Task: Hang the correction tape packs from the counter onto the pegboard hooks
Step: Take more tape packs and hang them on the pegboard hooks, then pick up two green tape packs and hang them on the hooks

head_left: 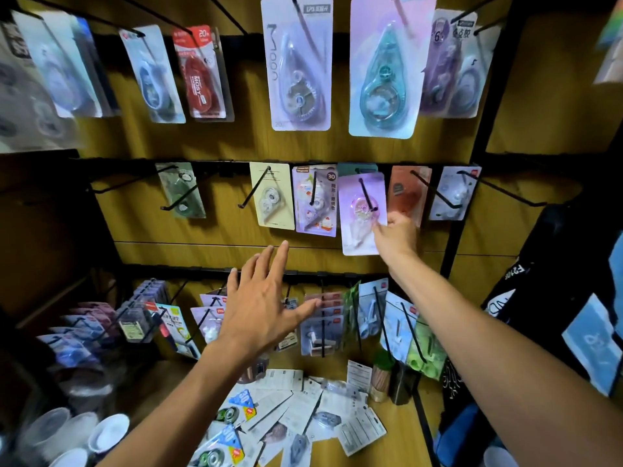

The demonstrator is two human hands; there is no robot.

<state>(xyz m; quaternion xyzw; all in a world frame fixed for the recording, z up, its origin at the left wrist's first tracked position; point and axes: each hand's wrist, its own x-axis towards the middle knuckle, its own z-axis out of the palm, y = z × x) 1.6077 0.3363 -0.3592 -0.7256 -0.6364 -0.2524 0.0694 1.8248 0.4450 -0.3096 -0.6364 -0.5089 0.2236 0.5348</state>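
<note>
A pink-purple correction tape pack (361, 214) hangs on a black hook (367, 195) in the middle row of the pegboard. My right hand (397, 235) pinches that pack at its right edge. My left hand (261, 306) hovers with spread, straight fingers in front of the bottom row and holds nothing. On the wooden counter (401, 439) below lies a heap of loose correction tape packs (290, 419), several face down, two with blue and yellow labels.
Other packs hang on hooks in all three rows. Long bare hooks (175, 200) stick out at the middle left. A jar of sticks (381, 379) and a dark cup (403, 382) stand on the counter at right. White cups (108, 433) sit at lower left.
</note>
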